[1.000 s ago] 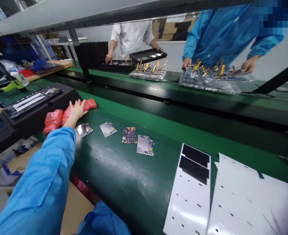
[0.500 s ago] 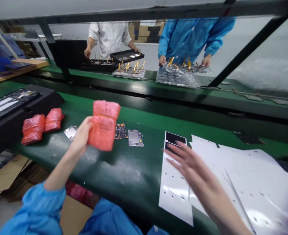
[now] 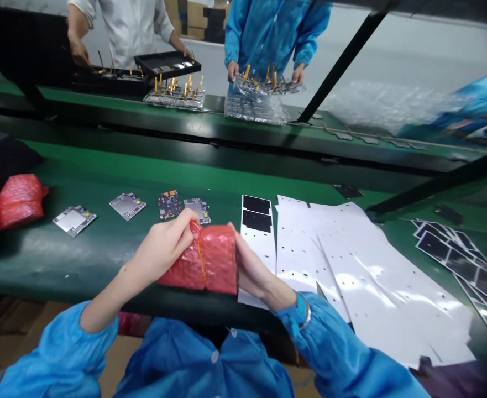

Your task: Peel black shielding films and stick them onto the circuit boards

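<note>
Green bench top (image 3: pixel 31 265) fills the middle of the view; beyond the dark frame, one co-worker in white (image 3: pixel 125 33) and another in blue (image 3: pixel 274 33) handle parts. One red wrapped bundle (image 3: pixel 220 262) is held in front of the wearer, at the near edge of the bench, an orange band (image 3: pixel 202 257) around it. Left hand (image 3: pixel 169 243) grasps its left part, fingers bent near the band — whether they pinch the band itself cannot be confirmed. Right hand (image 3: pixel 254 268) grips the right end, the fingers partly hidden behind it. Bare circuit boards (image 3: pixel 127 205) lie just beyond and to the left; a narrow white sheet (image 3: pixel 257 249) lies to the right. In this inspector's judgement, sound handling calls for the right palm to back the end firmly without crushing the padding, and for any pull on the band to be gradual — a sudden snap could jolt the contents. Holding the bundle low, clear of the nearest boards, appears advisable.
</note>
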Motion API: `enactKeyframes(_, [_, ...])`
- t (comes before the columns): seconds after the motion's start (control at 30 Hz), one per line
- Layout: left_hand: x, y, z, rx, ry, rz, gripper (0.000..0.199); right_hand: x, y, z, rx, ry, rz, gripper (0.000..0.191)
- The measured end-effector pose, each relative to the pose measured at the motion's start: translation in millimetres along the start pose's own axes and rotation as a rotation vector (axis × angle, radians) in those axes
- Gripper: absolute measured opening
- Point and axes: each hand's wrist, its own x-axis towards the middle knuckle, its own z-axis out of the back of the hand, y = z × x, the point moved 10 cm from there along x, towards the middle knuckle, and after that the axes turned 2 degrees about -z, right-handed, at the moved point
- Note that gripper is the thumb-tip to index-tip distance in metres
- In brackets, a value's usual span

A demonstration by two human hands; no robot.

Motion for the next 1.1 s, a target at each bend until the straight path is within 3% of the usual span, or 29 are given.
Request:
enactKeyframes(0.1, [0.0, 5.8, 2.0, 0.035, -0.038, 0.073, 0.021, -4.1, 0.1, 14.4, 0.065, -0.040, -0.020, 0.087])
enactKeyframes(0.2, [-2.9, -8.4, 1.0, 0.026, -0.060, -0.069, 0.023, -9.4, 12.3, 29.8, -0.087, -0.128, 0.083, 0.096])
enactKeyframes(0.33, [-8.4, -36.6, -15.3, -0.002, 0.180, -0.366, 0.024, -10.2, 15.4, 32.2, -0.201, -0.080, 0.053, 0.077])
enactKeyframes(0.4, [-6.7, -35.5, -21.3, -0.002, 0.297, -0.374, 0.010, -8.8, 15.0, 30.3, -0.225, -0.029, 0.024, 0.077])
enactKeyframes(0.5, [0.3, -25.3, -23.7, -0.023, 0.352, -0.302, 0.022, -5.4, 12.9, 32.3, -0.143, -0.041, 0.016, 0.081])
enactKeyframes(0.67, [-0.9, -12.5, -23.9, 0.020, 0.261, -0.247, 0.023, -1.2, -4.3, 38.7, 0.060, -0.187, 0.037, 0.081])
enactKeyframes(0.8, [-13.8, -20.9, -26.6, 0.326, 0.127, -0.367, 0.024, 2.5, -21.8, 28.8, 0.114, -0.186, 0.009, 0.077])
enactKeyframes(0.87, [-16.5, -30.3, -24.9, 0.481, 0.029, -0.418, 0.024, 5.4, -15.6, 22.1, -0.024, -0.165, 0.086, 0.072])
enactKeyframes(0.97, [-8.1, -47.0, -12.1, 0.658, -0.161, -0.444, 0.020, 8.3, -0.1, 14.4, -0.512, -0.190, 0.186, 0.055])
enactKeyframes(1.03, [6.6, -53.2, -3.2, 0.666, -0.223, -0.445, 0.020, 9.8, 3.7, 9.3, -0.744, -0.178, 0.181, 0.043])
enactKeyframes(1.1, [29.4, -39.1, 7.2, 0.520, -0.212, -0.330, 0.022, 8.4, 6.7, 5.3, -0.812, -0.145, 0.181, 0.039])
